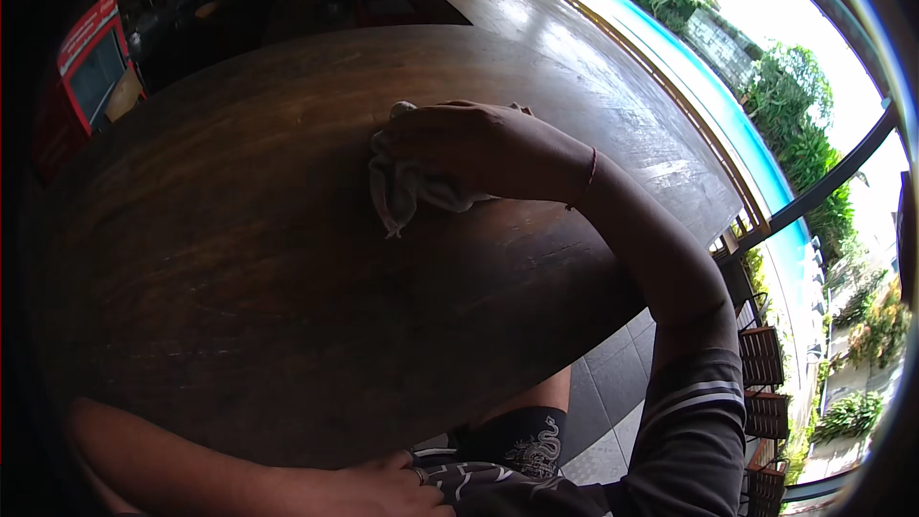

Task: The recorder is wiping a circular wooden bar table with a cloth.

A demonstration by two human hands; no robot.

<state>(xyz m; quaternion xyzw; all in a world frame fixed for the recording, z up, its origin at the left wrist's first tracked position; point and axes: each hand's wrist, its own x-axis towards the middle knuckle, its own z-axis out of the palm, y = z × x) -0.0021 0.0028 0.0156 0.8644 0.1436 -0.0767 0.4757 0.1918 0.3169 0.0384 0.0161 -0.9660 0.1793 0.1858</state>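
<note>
A light, crumpled cloth (402, 190) lies bunched under my right hand (459, 147), which presses it on the dark wooden counter top (287, 287). Folds of the cloth stick out beyond the fingers and below the palm. A thin cord bracelet circles the right wrist. My left hand (388, 485) rests against my clothing at the bottom of the view, below the counter's near edge, with a ring on one finger. Its fingers look curled, and whether they grip the fabric cannot be told.
A red drinks cooler (75, 79) stands at the far left. Another counter section (502, 3) runs along the top right beside a wooden rail (668, 86), with a pool beyond. Several slatted chairs (761, 355) line the right side, over a tiled floor (607, 380).
</note>
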